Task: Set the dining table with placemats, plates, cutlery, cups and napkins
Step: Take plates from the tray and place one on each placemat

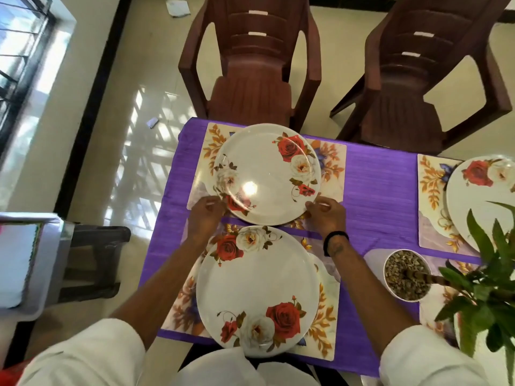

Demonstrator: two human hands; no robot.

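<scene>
Both hands are reaching to the far plate (267, 174). Left hand (204, 215) is curling its fingers at the plate's near left rim, and right hand (326, 214) is curling its fingers at the near right rim. They seem to be pinching the rim, but the picture is a little blurry there. That plate is sitting on a flowery placemat (331, 168) on the purple tablecloth (381, 190). A near plate (257, 291) with red and white roses is lying on its own mat (326, 316), between the two arms. A third plate (479, 201) is showing at the right edge. A potted plant (407, 274) is standing beside it. Two brown chairs (250, 65) are waiting across the table.
</scene>
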